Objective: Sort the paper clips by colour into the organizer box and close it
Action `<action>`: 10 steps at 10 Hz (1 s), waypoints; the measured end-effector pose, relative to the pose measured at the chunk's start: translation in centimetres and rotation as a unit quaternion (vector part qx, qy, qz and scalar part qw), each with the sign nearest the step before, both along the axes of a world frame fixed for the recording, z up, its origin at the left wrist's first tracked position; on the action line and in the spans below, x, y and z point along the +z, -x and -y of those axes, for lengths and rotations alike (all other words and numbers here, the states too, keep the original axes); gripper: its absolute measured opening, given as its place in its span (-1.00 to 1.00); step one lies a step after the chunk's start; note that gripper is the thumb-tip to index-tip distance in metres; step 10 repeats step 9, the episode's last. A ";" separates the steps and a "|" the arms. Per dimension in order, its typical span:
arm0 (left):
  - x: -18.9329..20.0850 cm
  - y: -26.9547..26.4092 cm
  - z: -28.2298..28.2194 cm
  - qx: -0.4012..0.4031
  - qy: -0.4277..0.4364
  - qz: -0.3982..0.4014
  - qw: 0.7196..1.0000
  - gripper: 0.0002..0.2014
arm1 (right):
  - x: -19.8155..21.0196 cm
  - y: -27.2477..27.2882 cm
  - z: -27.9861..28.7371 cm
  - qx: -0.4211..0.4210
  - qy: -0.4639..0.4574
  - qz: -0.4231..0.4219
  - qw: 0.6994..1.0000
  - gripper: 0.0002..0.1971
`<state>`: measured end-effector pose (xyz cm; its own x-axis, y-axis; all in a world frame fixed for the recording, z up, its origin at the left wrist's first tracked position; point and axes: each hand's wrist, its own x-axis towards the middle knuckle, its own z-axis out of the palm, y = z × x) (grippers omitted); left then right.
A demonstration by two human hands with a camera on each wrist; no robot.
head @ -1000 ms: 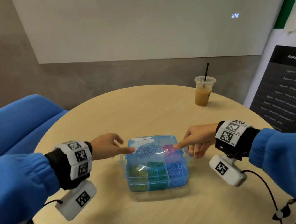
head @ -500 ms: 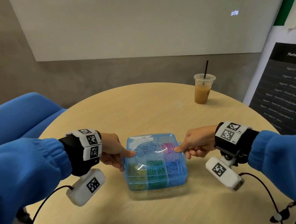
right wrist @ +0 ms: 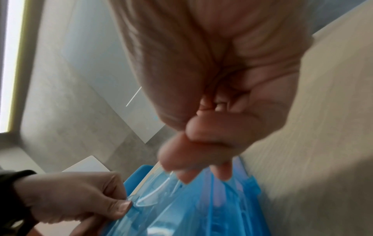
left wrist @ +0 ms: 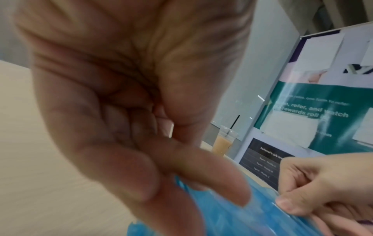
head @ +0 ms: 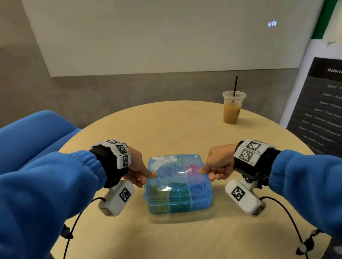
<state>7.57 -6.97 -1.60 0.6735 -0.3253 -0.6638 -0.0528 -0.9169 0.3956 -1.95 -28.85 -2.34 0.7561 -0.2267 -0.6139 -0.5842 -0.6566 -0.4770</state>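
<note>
On the round tabletop (head: 121, 255), well nearer the person than the iced drink cup (head: 232, 110), sits the blue organizer box (head: 179, 202) with its clear lid (head: 174, 173) down over the sorted paper clips (head: 172, 169). A second ago both forefingers pressed on the lid's top; now the left hand (head: 137, 168) has dropped to the box's left edge and the right hand (head: 218, 162) to its right edge. Each thumb lies on the lid and the curled fingers (left wrist: 232, 186) tuck under the rim, clamped on the box from both sides. I judge the sorting finished and the closing nearly so, with the side catches being squeezed home. The box is close to square and lies flat, its front wall facing the person and its slightly longer axis running from hand to hand.
</note>
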 end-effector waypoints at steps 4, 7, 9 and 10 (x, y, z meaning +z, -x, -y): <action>-0.3 0.5 -0.3 0.050 0.036 0.007 0.998 -0.65 | -0.3 0.2 -0.1 -0.012 0.001 0.002 1.000 -0.82; 0.2 1.5 -0.3 0.047 0.027 0.020 0.998 -0.61 | -0.3 0.7 -0.2 0.001 -0.009 0.017 1.000 -0.78; 0.4 0.7 -0.8 -0.011 -0.018 0.088 0.996 -0.56 | 1.1 0.9 1.0 0.077 0.014 0.026 0.997 -0.67; 0.4 0.7 -0.8 -0.011 -0.018 0.088 0.996 -0.56 | 1.1 0.9 1.0 0.077 0.014 0.026 0.997 -0.67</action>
